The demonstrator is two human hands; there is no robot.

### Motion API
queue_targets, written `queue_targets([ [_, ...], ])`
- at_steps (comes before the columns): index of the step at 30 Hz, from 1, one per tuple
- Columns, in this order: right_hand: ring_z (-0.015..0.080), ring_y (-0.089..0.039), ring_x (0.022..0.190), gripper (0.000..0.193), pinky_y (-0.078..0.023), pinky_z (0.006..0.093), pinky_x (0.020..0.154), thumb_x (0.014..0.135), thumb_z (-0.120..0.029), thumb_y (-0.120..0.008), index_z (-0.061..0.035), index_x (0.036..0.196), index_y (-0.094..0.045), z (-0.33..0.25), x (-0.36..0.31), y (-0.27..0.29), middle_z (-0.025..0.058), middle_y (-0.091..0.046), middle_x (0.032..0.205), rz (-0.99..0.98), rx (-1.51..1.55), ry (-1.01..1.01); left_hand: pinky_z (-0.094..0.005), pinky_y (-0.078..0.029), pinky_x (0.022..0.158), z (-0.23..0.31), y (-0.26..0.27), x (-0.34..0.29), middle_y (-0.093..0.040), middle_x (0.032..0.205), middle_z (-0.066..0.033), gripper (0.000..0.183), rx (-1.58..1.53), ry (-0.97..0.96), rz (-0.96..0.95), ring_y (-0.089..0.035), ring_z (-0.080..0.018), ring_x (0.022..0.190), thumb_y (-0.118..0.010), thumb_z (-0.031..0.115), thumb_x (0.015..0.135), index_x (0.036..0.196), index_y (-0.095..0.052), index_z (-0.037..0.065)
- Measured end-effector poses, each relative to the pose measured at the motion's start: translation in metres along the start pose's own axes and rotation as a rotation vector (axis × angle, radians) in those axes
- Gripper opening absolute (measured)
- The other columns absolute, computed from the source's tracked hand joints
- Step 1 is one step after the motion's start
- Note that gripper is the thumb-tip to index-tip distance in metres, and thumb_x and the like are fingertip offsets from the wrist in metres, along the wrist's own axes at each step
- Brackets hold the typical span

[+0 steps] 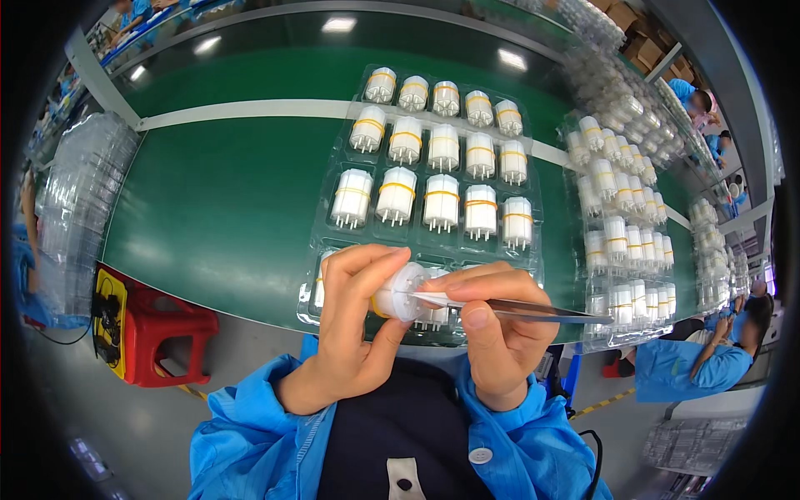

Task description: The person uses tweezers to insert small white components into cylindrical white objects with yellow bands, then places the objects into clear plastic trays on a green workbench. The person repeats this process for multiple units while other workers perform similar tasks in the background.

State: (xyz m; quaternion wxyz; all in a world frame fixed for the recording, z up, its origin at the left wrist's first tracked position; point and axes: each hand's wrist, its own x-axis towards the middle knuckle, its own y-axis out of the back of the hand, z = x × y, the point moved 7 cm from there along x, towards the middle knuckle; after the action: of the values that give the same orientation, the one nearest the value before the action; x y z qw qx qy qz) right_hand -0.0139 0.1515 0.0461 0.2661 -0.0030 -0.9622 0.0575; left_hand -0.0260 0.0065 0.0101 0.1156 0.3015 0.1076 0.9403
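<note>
Two bare hands are held out over the near edge of a clear plastic tray, with blue sleeves [258, 442] at the wrists. By the left hand [354, 325], a white cylindrical housing [388, 298] is gripped between thumb and fingers. It is held on its side in mid-air, its long axis running roughly left to right, and the end fitted with a translucent disc [409, 310] is turned toward the right hand [504, 325]. There, a slim tweezer-like metal tool [542, 312] is pinched between thumb and fingers. The tool is laid nearly level, its wide end pointed right and its pale tip aimed left at the middle of the disc. The relation that seems to matter is this near end-to-end line of tool and housing; whether the disc is touched by the tip cannot be told.

Beyond the hands, the clear plastic tray [322, 229] is filled with rows of banded white housings [441, 204], pins downward; its near row is partly hidden by the hands. The tray is set at the near edge of a green workbench [208, 208]. Toward the right end, a second loaded tray [593, 340] is placed. Past the left edge, clear trays are stacked [83, 208].
</note>
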Motion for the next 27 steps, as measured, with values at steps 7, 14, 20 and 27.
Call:
queue_targets([
  [7, 0.0229, -0.066, 0.091, 0.014, -0.053, 0.0321, 0.080, 0.087, 0.003, -0.059, 0.0087, 0.099, -0.064, 0.0077, 0.0041, 0.0004, 0.0216, -0.067, 0.097, 0.026, 0.073, -0.048, -0.0310, -0.044, 0.090, -0.0061, 0.0019, 0.0031, -0.040, 0.125, -0.0187, 0.052, 0.011, 0.003, 0.002, -0.050, -0.0221, 0.107, -0.060, -0.008, 0.081, 0.131, -0.045, -0.007],
  [14, 0.0236, -0.066, 0.091, 0.014, -0.053, 0.0326, 0.080, 0.088, 0.002, -0.059, 0.0093, 0.099, -0.064, 0.0080, 0.0058, -0.0024, 0.0218, -0.067, 0.097, 0.009, 0.078, -0.029, -0.0312, -0.044, 0.089, -0.0046, 0.0040, 0.0045, -0.041, 0.124, -0.0189, 0.052, 0.025, -0.004, -0.002, -0.050, -0.0227, 0.107, -0.061, -0.007, 0.081, 0.131, -0.045, -0.007],
  [20, 0.0234, -0.066, 0.090, 0.014, -0.053, 0.0324, 0.080, 0.088, 0.001, -0.060, 0.0091, 0.098, -0.064, 0.0094, 0.0043, -0.0010, 0.0215, -0.068, 0.095, -0.014, 0.051, -0.035, -0.0395, -0.041, 0.091, -0.0091, 0.0050, 0.0037, -0.051, 0.117, -0.0203, 0.060, -0.093, 0.070, 0.052, -0.050, -0.0336, 0.104, -0.065, -0.005, 0.069, 0.128, -0.051, -0.003],
  [27, 0.0230, -0.066, 0.090, 0.014, -0.053, 0.0324, 0.080, 0.089, 0.002, -0.058, 0.0095, 0.100, -0.063, 0.0093, 0.0024, -0.0008, 0.0219, -0.067, 0.097, 0.014, 0.121, -0.030, -0.0387, -0.041, 0.091, -0.0055, 0.0050, 0.0036, -0.051, 0.117, -0.0209, 0.060, -0.094, 0.057, 0.031, -0.050, -0.0333, 0.104, -0.066, -0.005, 0.070, 0.128, -0.051, -0.004],
])
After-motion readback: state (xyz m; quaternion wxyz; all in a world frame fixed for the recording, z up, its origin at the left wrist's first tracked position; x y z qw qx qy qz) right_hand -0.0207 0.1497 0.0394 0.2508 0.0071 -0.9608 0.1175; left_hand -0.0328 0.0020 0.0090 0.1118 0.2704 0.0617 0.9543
